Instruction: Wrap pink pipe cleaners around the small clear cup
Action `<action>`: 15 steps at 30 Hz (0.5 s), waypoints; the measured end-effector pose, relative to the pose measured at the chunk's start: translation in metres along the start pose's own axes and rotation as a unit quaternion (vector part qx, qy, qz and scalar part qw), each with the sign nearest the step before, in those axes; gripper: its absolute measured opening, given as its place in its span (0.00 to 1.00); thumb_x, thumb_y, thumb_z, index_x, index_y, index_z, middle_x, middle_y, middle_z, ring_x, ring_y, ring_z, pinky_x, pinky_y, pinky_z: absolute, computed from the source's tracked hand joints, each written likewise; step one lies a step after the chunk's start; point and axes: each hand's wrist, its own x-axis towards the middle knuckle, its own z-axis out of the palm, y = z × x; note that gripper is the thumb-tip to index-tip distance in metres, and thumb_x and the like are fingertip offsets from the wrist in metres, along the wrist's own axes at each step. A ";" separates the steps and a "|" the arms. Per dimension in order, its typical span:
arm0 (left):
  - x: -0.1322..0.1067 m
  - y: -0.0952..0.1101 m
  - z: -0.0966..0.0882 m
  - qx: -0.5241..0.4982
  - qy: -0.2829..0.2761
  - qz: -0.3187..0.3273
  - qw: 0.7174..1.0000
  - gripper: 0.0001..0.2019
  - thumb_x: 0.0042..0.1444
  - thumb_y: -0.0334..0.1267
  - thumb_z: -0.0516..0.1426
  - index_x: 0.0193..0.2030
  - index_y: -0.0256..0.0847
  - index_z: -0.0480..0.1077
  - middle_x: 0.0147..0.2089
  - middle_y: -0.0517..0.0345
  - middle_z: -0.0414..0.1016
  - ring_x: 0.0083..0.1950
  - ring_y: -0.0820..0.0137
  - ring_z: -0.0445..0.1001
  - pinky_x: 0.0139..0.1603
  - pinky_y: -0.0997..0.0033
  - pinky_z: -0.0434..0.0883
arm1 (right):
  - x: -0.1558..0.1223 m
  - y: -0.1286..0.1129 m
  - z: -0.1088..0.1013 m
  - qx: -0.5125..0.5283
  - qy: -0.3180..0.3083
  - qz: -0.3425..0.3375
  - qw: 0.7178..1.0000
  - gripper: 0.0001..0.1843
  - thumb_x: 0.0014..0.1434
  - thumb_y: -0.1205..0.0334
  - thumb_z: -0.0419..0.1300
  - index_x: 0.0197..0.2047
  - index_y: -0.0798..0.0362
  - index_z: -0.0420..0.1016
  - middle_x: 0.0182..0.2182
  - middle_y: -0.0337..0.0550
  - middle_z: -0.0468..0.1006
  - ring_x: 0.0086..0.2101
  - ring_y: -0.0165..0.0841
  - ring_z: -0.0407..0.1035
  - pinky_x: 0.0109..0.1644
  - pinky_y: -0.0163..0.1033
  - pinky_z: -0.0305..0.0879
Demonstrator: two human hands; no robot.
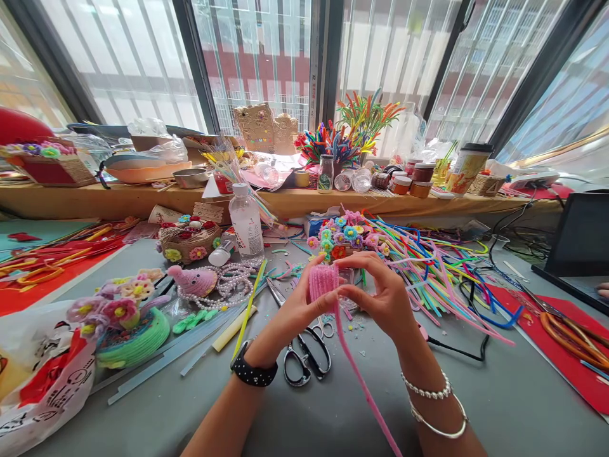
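Note:
A pink coil of wound pipe cleaner (323,282) is held up over the table in front of me. My left hand (304,298) grips it from the left, fingers and thumb around its side. With thumb and index finger, my right hand (378,289) pinches the pink strand at the coil's right edge. The loose pink pipe cleaner tail (359,374) hangs from there toward the table's front edge. Below my hands lie black-handled scissors (307,362). Behind them stands a cluster of small fuzzy flowers (347,235).
Many loose coloured pipe cleaners (442,273) spread to the right, by a laptop (580,241). At left are a plastic bottle (246,222), a pink fuzzy figure (193,281), bead strings (238,279), glue sticks (166,365) and a green flower piece (136,336). A crowded window ledge (285,202) runs behind.

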 end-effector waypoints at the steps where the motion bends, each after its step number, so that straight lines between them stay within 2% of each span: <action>1: 0.000 0.000 0.000 0.003 0.003 0.001 1.000 0.43 0.47 0.55 0.58 0.66 0.42 0.46 0.58 0.46 0.64 0.60 0.55 0.62 0.60 0.58 0.58 | 0.000 0.000 0.000 0.002 0.000 0.001 1.000 0.11 0.53 0.57 0.63 0.40 0.47 0.74 0.37 0.42 0.75 0.42 0.37 0.67 0.49 0.45 0.62; 3: 0.001 0.000 -0.001 0.004 0.002 -0.007 1.000 0.45 0.46 0.54 0.60 0.66 0.42 0.45 0.59 0.45 0.62 0.59 0.55 0.62 0.59 0.58 0.59 | 0.000 -0.001 0.000 0.005 -0.002 0.003 1.000 0.10 0.53 0.58 0.63 0.40 0.47 0.74 0.37 0.42 0.75 0.43 0.37 0.66 0.49 0.45 0.62; 7: 0.001 -0.003 -0.003 -0.011 -0.016 -0.027 0.999 0.49 0.43 0.51 0.62 0.66 0.42 0.39 0.54 0.46 0.65 0.53 0.57 0.67 0.54 0.57 0.63 | 0.000 -0.001 0.000 0.011 -0.008 0.006 1.000 0.11 0.52 0.59 0.63 0.41 0.47 0.74 0.37 0.42 0.75 0.43 0.36 0.66 0.49 0.46 0.62; 12: 0.001 -0.005 -0.002 0.005 -0.011 -0.009 1.000 0.46 0.44 0.49 0.63 0.65 0.41 0.41 0.48 0.48 0.68 0.48 0.60 0.69 0.49 0.61 0.66 | 0.000 -0.001 0.000 0.012 -0.017 -0.006 1.000 0.11 0.53 0.62 0.63 0.42 0.47 0.74 0.37 0.41 0.76 0.42 0.35 0.66 0.48 0.44 0.62; 15: 0.002 -0.004 0.000 0.027 0.010 0.004 1.000 0.45 0.44 0.49 0.62 0.64 0.40 0.44 0.47 0.49 0.68 0.47 0.61 0.69 0.46 0.64 0.67 | 0.001 -0.001 -0.001 0.004 -0.019 -0.013 1.000 0.12 0.52 0.62 0.63 0.42 0.48 0.73 0.37 0.41 0.76 0.42 0.36 0.66 0.48 0.45 0.62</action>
